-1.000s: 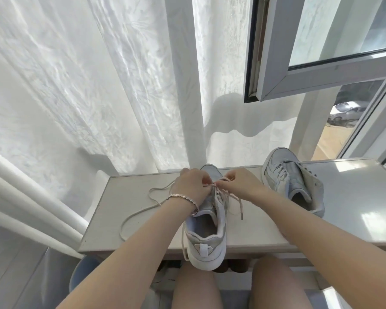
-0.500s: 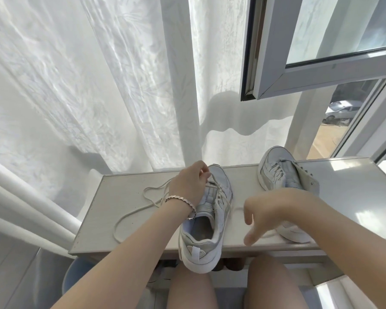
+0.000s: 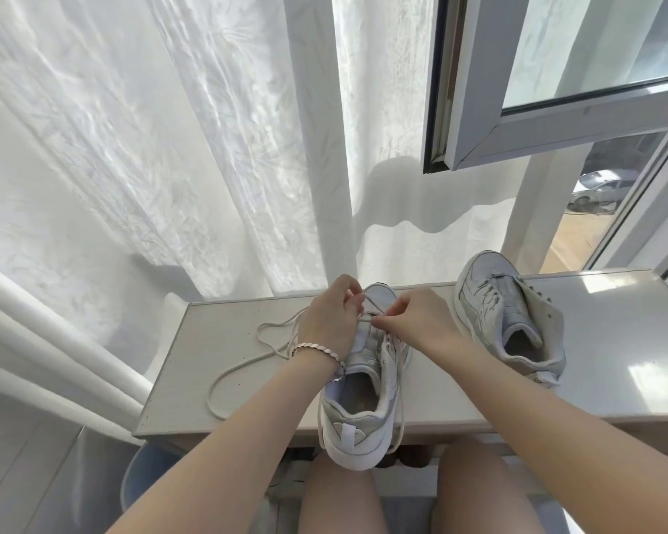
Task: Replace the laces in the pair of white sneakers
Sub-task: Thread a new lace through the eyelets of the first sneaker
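Observation:
A white sneaker (image 3: 357,410) lies toe-away on the pale bench (image 3: 224,383), its heel over the near edge. My left hand (image 3: 330,316), with a bracelet on the wrist, pinches the white lace (image 3: 247,360) near the toe eyelets. My right hand (image 3: 417,321) pinches the lace on the other side of the same eyelets. The loose lace loops leftward across the bench. The second white sneaker (image 3: 506,321) stands to the right, laced, untouched.
White curtains (image 3: 170,148) hang right behind the bench. An open window sash (image 3: 517,109) juts in at upper right. White pipes (image 3: 55,341) run along the left. My knees (image 3: 402,495) sit under the bench's near edge, and a blue bucket (image 3: 139,479) stands at lower left.
My right hand, which had swung out and down away from the shoe half a second ago, has come back to the toe eyelets and pinches the lace. The left hand stayed put.

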### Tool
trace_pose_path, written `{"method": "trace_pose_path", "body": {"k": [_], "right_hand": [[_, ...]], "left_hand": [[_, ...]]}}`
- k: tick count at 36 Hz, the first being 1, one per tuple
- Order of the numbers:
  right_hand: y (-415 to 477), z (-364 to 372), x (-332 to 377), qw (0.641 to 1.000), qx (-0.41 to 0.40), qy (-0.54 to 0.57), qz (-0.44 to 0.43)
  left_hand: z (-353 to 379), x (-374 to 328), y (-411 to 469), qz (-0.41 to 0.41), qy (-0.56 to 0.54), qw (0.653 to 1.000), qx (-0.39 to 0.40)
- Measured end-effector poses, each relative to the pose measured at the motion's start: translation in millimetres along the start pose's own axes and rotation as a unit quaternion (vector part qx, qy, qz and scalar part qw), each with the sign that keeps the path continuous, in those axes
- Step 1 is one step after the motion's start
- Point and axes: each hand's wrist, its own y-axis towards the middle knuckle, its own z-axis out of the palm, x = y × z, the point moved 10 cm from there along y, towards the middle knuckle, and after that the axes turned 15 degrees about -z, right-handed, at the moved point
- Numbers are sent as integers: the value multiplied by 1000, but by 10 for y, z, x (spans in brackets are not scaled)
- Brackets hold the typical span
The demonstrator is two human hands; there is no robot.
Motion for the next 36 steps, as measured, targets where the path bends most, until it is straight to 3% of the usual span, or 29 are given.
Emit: {"method": "trace_pose_path", "body": {"k": [4,10,17,19,25,31,36], "right_hand": [[4,-14,3,998,-19,53,-22],[20,17,-69,992,16,126,-13],[-70,87,-280,946,44,317,55],[-92,77,-268,953,32,297,43],[-218,-49,-150,996,7,87,-1],[-296,108,-150,989,49,130,51],[-368,287,-247,950,113,251,147]], "left_hand": [[19,38,29,-13,-17,1000,7],[39,51,27,-15,-4,1000,18],[118,-38,-21,6,65,997,36],[115,-55,-28,9,79,996,30],[123,-52,-27,5,87,996,28],[135,-58,-30,2,94,995,29],[128,-63,-31,3,106,994,24]]}}
